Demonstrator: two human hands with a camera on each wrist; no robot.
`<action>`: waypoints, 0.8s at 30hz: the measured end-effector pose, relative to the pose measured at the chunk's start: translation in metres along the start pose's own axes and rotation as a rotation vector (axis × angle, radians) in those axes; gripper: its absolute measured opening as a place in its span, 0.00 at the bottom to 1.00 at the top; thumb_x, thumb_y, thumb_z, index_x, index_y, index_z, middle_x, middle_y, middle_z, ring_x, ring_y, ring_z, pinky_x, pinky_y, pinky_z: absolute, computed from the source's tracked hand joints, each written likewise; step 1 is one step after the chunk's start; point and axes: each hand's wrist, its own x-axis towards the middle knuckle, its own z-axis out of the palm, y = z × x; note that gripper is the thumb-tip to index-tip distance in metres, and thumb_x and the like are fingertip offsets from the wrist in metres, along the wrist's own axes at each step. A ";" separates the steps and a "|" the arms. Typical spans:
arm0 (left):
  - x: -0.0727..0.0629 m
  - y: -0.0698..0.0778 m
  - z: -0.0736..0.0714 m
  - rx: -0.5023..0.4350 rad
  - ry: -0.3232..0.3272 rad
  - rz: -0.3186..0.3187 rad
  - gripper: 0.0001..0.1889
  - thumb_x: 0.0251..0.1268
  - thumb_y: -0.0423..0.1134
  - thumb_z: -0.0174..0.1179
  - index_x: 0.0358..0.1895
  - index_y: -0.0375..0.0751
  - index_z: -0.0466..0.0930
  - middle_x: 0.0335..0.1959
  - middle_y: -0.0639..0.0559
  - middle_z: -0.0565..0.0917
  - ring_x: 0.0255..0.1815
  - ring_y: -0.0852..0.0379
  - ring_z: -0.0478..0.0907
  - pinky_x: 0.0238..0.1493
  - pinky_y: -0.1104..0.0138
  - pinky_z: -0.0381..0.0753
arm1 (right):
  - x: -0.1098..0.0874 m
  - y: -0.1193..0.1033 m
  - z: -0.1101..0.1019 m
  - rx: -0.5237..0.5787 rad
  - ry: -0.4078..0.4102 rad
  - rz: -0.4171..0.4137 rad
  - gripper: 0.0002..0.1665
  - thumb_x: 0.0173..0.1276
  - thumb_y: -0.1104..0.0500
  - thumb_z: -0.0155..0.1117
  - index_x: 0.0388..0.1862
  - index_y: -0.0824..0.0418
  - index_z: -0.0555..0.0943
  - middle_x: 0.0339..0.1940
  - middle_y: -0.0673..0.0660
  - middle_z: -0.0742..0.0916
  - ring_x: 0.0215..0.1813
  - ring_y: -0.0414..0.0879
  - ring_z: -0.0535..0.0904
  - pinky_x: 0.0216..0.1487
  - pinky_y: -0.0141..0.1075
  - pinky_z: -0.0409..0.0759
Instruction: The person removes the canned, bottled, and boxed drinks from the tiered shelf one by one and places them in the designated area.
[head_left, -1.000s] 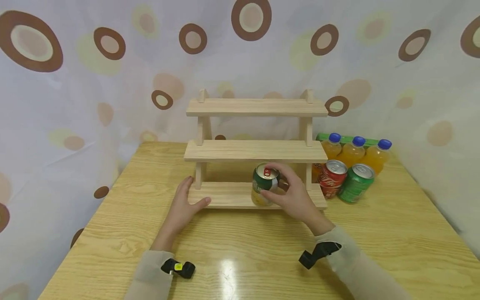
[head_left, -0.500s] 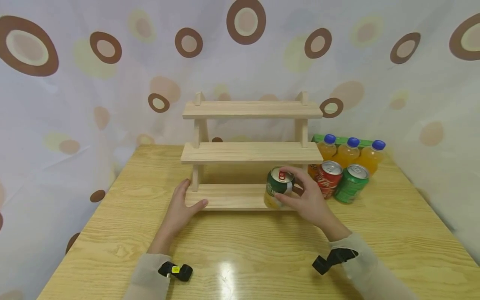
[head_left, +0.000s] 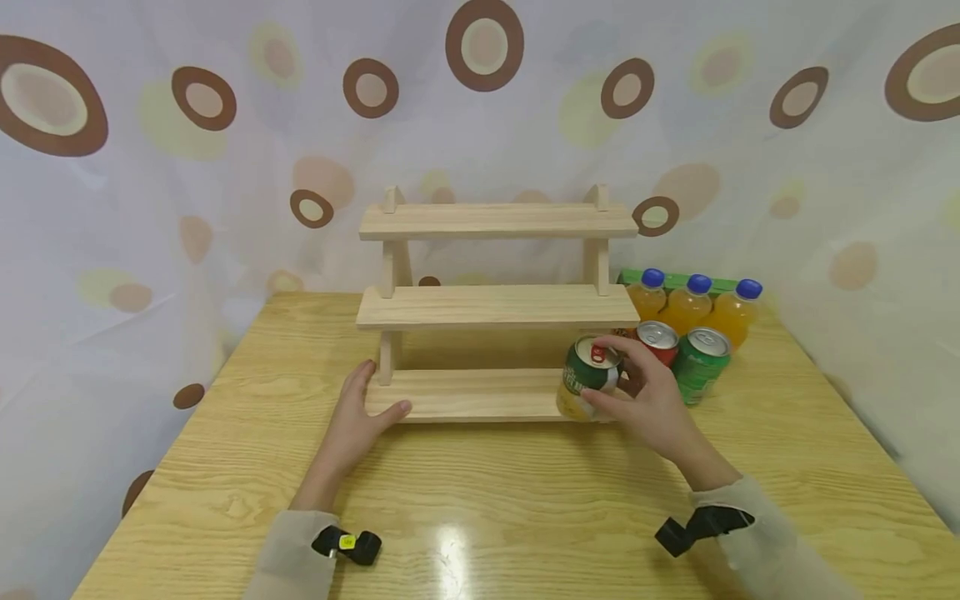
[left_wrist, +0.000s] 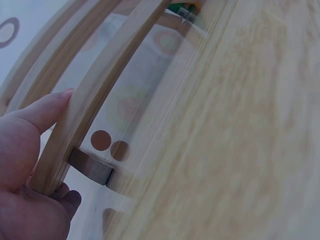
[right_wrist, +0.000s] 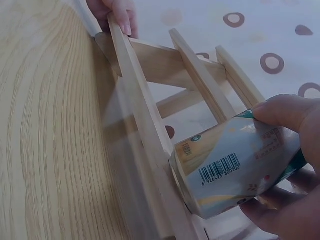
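Note:
A three-tier wooden display shelf [head_left: 495, 304] stands on the table. My left hand [head_left: 354, 418] grips the left end of its lowest board [head_left: 472, 393]; in the left wrist view the thumb lies on the board [left_wrist: 95, 95] and the fingers curl round its end. At the right end of that board, my right hand [head_left: 651, 402] holds a green and yellow drink can [head_left: 576, 387] by its side, thumb in front. The can leans slightly, its base right at the lowest board. A barcode shows on the can [right_wrist: 235, 167] in the right wrist view.
Right of the shelf stand a red can [head_left: 657, 335], partly behind my right hand, and a green can [head_left: 701, 367]. Behind them are orange drink bottles [head_left: 686, 312] with blue caps and a green strip [head_left: 678, 281]. A patterned cloth [head_left: 480, 150] hangs behind the table [head_left: 450, 500].
My right hand has carried the green and yellow can rightward along the lowest board to its right end. The left hand keeps its grip. The head view has shifted slightly.

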 end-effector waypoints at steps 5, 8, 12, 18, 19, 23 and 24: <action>0.000 -0.001 0.000 -0.001 -0.004 -0.007 0.53 0.61 0.54 0.68 0.79 0.36 0.45 0.79 0.41 0.45 0.78 0.41 0.42 0.74 0.44 0.48 | -0.009 0.000 -0.014 -0.095 0.041 0.003 0.40 0.57 0.66 0.76 0.68 0.54 0.72 0.60 0.54 0.78 0.51 0.39 0.79 0.49 0.26 0.77; 0.000 -0.001 0.000 -0.003 -0.002 -0.007 0.52 0.61 0.54 0.68 0.79 0.36 0.45 0.79 0.41 0.45 0.78 0.41 0.42 0.74 0.44 0.48 | -0.015 0.001 -0.024 -0.117 0.055 0.019 0.40 0.58 0.66 0.76 0.69 0.55 0.72 0.61 0.55 0.78 0.52 0.39 0.79 0.47 0.26 0.78; 0.000 -0.001 0.000 0.001 -0.002 -0.003 0.52 0.62 0.54 0.68 0.79 0.35 0.45 0.79 0.41 0.45 0.78 0.41 0.42 0.74 0.44 0.47 | -0.024 0.003 -0.038 -0.144 0.068 0.057 0.39 0.60 0.65 0.75 0.69 0.55 0.71 0.61 0.56 0.77 0.54 0.35 0.78 0.49 0.25 0.78; -0.001 -0.001 -0.001 0.014 -0.004 -0.005 0.53 0.61 0.56 0.68 0.79 0.36 0.45 0.79 0.41 0.45 0.78 0.40 0.42 0.74 0.44 0.48 | -0.037 0.006 -0.058 -0.165 0.090 0.071 0.39 0.60 0.67 0.74 0.70 0.57 0.70 0.62 0.56 0.75 0.53 0.35 0.78 0.47 0.23 0.78; -0.001 -0.002 0.000 0.015 -0.003 -0.005 0.53 0.61 0.56 0.68 0.79 0.36 0.45 0.79 0.41 0.45 0.78 0.40 0.42 0.74 0.44 0.48 | -0.040 0.006 -0.061 -0.165 0.096 0.076 0.39 0.60 0.67 0.74 0.70 0.58 0.70 0.62 0.55 0.74 0.53 0.34 0.78 0.48 0.23 0.78; 0.000 -0.001 0.000 0.012 0.000 -0.008 0.53 0.61 0.55 0.69 0.79 0.35 0.46 0.79 0.41 0.45 0.78 0.40 0.42 0.74 0.43 0.48 | -0.051 0.007 -0.075 -0.175 0.131 0.123 0.40 0.60 0.67 0.74 0.70 0.58 0.69 0.65 0.54 0.71 0.55 0.32 0.75 0.48 0.21 0.77; 0.000 -0.001 0.000 0.013 0.000 -0.007 0.53 0.61 0.55 0.69 0.79 0.35 0.46 0.79 0.40 0.45 0.78 0.40 0.42 0.74 0.44 0.48 | -0.054 0.008 -0.079 -0.181 0.142 0.138 0.40 0.60 0.67 0.74 0.70 0.58 0.69 0.65 0.53 0.71 0.55 0.31 0.75 0.47 0.21 0.77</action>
